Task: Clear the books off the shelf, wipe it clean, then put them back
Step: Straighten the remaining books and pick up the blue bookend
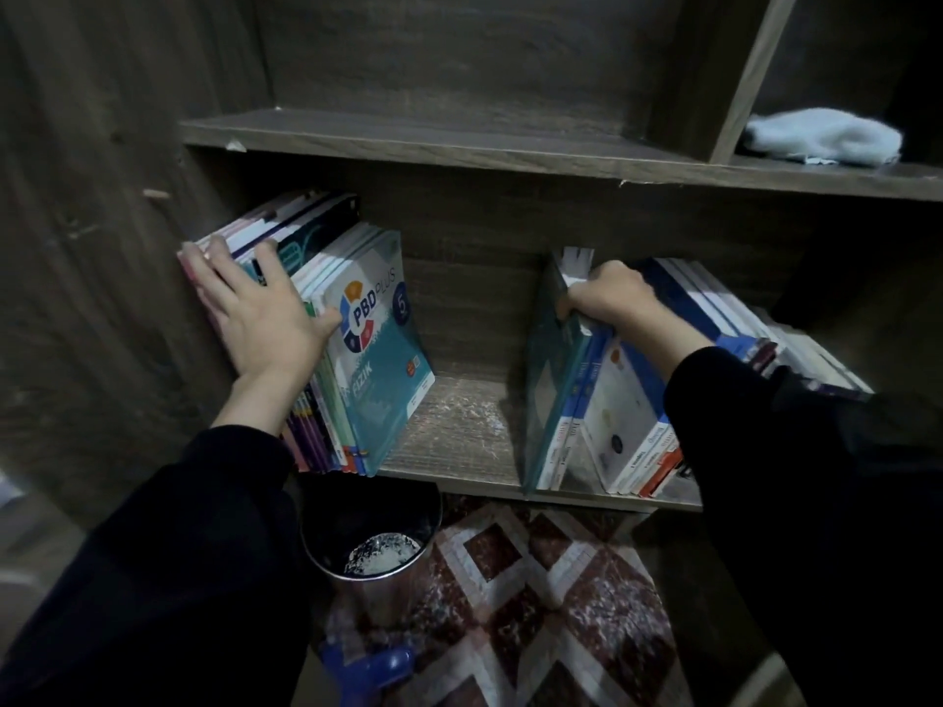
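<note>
A metal bin [326, 523] stands on patterned rug [561, 579].

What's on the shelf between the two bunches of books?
Nothing stands there: between the left books and the right books the shelf is bare wood with pale dusty streaks, per the head view.

Domestic room, likely a study corner. Evidence: dark wood-grain bookcase [459, 140] stocked with school workbooks [377, 349], patterned rug [536, 604] on the floor, metal waste bin [372, 543] beneath, pale cloth [821, 135] on the upper shelf.
</note>
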Motion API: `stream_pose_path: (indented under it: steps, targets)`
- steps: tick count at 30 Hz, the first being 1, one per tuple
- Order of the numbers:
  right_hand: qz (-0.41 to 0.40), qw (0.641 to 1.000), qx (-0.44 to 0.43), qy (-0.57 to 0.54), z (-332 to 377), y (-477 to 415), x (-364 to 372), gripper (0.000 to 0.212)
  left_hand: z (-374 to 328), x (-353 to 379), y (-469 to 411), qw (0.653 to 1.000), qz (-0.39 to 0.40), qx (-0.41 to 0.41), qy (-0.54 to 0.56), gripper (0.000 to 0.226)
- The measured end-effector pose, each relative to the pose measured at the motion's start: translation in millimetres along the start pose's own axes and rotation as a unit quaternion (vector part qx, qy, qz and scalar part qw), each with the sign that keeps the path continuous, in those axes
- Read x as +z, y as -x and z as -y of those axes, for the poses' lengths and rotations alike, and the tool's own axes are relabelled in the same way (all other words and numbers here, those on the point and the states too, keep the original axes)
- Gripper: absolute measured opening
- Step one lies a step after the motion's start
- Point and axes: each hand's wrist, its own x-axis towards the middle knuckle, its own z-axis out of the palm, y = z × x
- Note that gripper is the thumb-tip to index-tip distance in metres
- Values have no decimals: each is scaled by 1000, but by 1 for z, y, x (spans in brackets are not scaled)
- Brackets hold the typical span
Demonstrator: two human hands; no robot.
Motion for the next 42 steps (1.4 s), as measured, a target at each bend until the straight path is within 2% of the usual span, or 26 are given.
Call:
stream_pose_path:
  steps: [3,11,14,16,19,21,24,26,27,30,34,39,42]
  targets:
    - [-37,999,-27,0,28,7,32,40,5,-1,0,1000,1,11,4,85]
    - [-64,991,-92,-68,115,33,110,41,15,-6,2,1000,14,25,-6,94]
    - [-63,986,-150,-38,136,39,126,36,17,-7,2,999,23,31,-13,92]
    - [-49,985,-163,-20,140,35,127,43,19,-9,3,999,31,37,-22,91]
    - [40,985,-159,-61,126,21,131,64,22,-12,8,998,43,48,9,82]
    - [128,965,-177,-147,109,24,137,81,22,-16,9,995,60,40,62,79]
    - [273,904,-199,-262,69,33,154,99,24,-21,9,989,105,38,95,98]
    - [337,880,-222,-249,41,39,172,103,28,-21,9,989,115,65,64,116]
    - [344,881,-244,-216,31,42,182,113,31,-20,10,990,110,77,46,122]
    - [263,913,-300,-89,19,45,219,136,31,-15,10,995,66,72,20,121]
    - [159,939,-305,17,21,30,234,137,25,-7,9,998,30,43,-14,115]
    - [129,935,-324,58,17,15,237,129,29,-1,9,998,16,52,-41,115]
    - [133,931,-339,34,0,12,245,126,29,-1,9,998,14,50,-45,116]
